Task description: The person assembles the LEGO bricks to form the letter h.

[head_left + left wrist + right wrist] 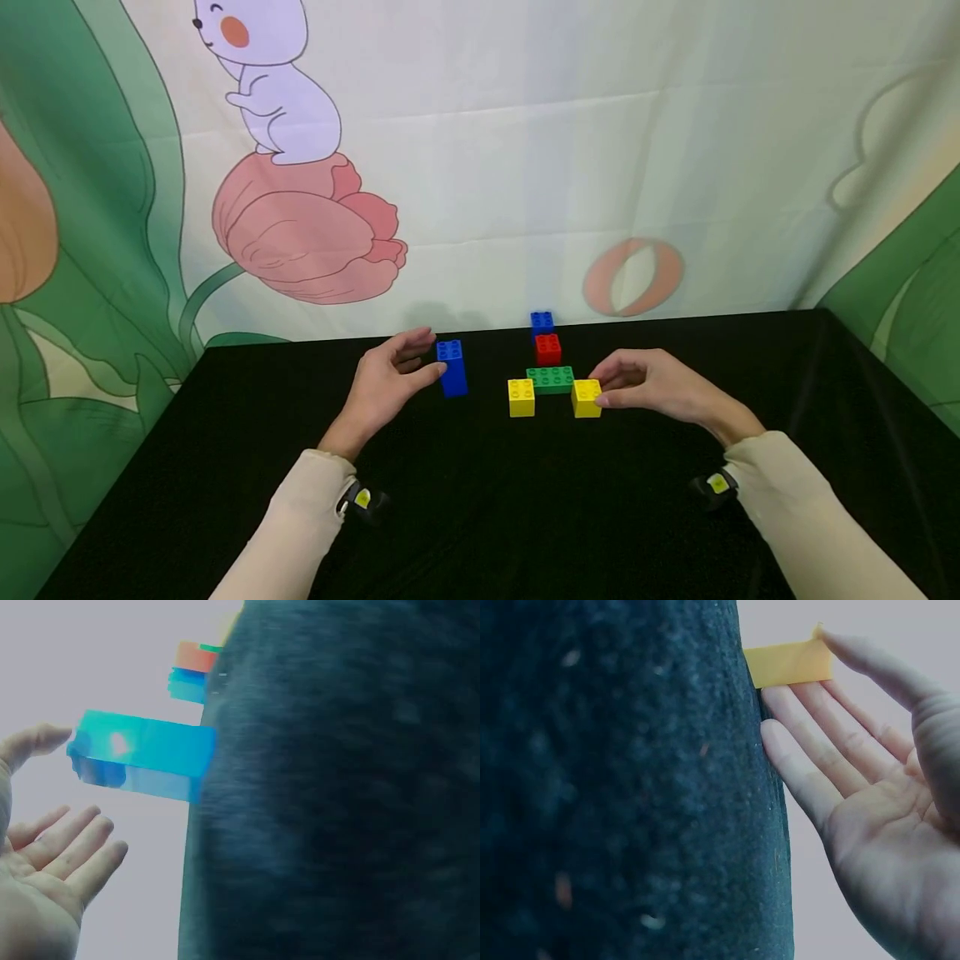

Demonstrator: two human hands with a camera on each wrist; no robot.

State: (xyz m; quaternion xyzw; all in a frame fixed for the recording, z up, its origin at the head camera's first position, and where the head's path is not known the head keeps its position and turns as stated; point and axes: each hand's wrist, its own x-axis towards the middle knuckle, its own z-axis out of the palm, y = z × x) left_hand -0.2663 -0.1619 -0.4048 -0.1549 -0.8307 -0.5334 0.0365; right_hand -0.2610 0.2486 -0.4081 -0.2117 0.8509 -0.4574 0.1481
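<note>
In the head view, my left hand (381, 383) is beside a tall blue block (453, 371) standing on the table. The left wrist view shows the thumb at the stud end of that blue block (142, 754), with the other fingers spread apart from it. My right hand (660, 385) pinches a yellow brick (587, 398) at the front right of the brick group, thumb on the near side. In the right wrist view, the thumb lies at the top corner of this yellow brick (789, 664); fingers reach behind it, their tips partly hidden.
A second yellow brick (521, 398) stands left of the held one. Behind them lie a green brick (550, 380), a red brick (548, 350) and another blue brick (542, 323). A black cloth (480, 508) covers the table; a printed curtain (510, 167) hangs behind.
</note>
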